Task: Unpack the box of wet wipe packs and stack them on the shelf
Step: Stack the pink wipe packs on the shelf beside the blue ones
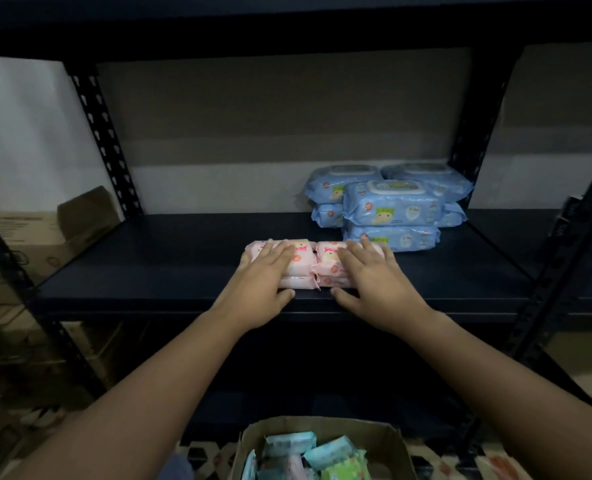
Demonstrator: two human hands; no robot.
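Mid-frame, our left hand (259,273) and right hand (374,275) press flat, fingers spread, on pink packs (317,268) at the shelf (149,271) edge.

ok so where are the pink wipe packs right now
The pink packs sit near the shelf's front edge, under both hands, left of the blue packs.

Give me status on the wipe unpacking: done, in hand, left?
Done: blue wet wipe packs are stacked in twos at the right rear of the shelf. In hand: the left hand and right hand lie flat on pink wet wipe packs, two stacks side by side near the front edge. Left: the cardboard box below holds more packs, green and teal among them.
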